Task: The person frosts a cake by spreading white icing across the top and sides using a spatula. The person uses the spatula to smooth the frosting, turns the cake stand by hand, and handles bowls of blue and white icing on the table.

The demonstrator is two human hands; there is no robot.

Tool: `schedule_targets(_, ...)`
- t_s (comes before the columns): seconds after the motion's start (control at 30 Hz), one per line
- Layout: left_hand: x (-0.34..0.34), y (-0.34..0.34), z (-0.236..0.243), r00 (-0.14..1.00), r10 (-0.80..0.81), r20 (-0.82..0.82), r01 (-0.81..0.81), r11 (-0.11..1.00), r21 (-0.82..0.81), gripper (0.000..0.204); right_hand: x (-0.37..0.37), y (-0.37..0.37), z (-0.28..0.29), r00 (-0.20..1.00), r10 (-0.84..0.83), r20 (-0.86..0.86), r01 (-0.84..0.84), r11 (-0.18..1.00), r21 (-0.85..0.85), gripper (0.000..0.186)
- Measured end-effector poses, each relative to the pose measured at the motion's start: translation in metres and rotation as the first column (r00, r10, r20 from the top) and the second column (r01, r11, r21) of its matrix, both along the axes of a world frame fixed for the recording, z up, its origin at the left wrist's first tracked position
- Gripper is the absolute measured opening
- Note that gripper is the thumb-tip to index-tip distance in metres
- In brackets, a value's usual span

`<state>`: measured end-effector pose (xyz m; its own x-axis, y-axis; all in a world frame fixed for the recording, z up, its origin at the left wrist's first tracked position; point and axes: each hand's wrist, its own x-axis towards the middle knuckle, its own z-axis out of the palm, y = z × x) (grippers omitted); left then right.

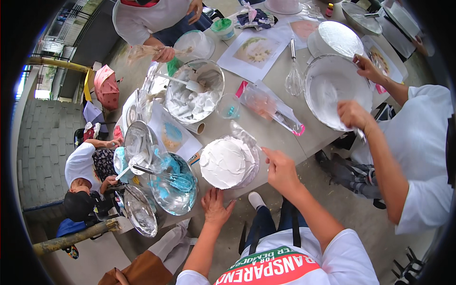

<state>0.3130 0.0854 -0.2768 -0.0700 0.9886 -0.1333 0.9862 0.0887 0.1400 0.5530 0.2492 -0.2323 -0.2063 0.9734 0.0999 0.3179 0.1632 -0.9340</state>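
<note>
Item one: the round white-frosted cake (228,163), sitting at the near edge of the surface (280,80), close enough that we are reaching its side and top without stretching. A metal spatula (243,134) is lying against the cake's far right rim, blade angled up and away.

Our right hand (280,170) is closing on the spatula's handle end, forefinger pointing along it toward the cake, wrist raised and forearm coming in from the lower right. Our left hand (216,206) is resting just below the cake at the surface's near edge, fingers spread and holding nothing, palm down, seemingly steadying the cake's base; whether it is actually touching the base we cannot tell.

Outward, toward the left edge: a steel bowl with blue cream (175,185), a whisk standing in it, and smaller empty steel bowls (140,216) crowding beside it. Beyond the cake: a small glass cup (228,107) with a blue trace, a large bowl of white cream (194,90) with a white spatula leaning in it, and a pink-tinted piping bag (268,107) lying flat. A wire whisk (294,78) is lying near printed picture sheets (256,52) toward the far edge.

At the right edge another person's hands (354,114) are working in a wide bowl of white frosting (332,90). At the far left corner a further person is gripping a filled piping bag (152,51).
</note>
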Motion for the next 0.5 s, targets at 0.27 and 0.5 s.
schedule_targets(0.27, -0.005, 0.009, -0.003, 0.999, -0.005, -0.04, 0.004, 1.0, -0.02, 0.066, -0.011, 0.026, -0.072, 0.964, 0.04, 0.264, -0.034, 0.999, -0.027, 0.04)
schedule_targets(0.5, -0.012, 0.004, -0.007, 0.999, 0.025, -0.024, -0.026, 0.998, -0.049, 0.066, -0.004, 0.023, 0.012, 0.977, 0.204, 0.063, -0.202, 0.979, -0.031, 0.042)
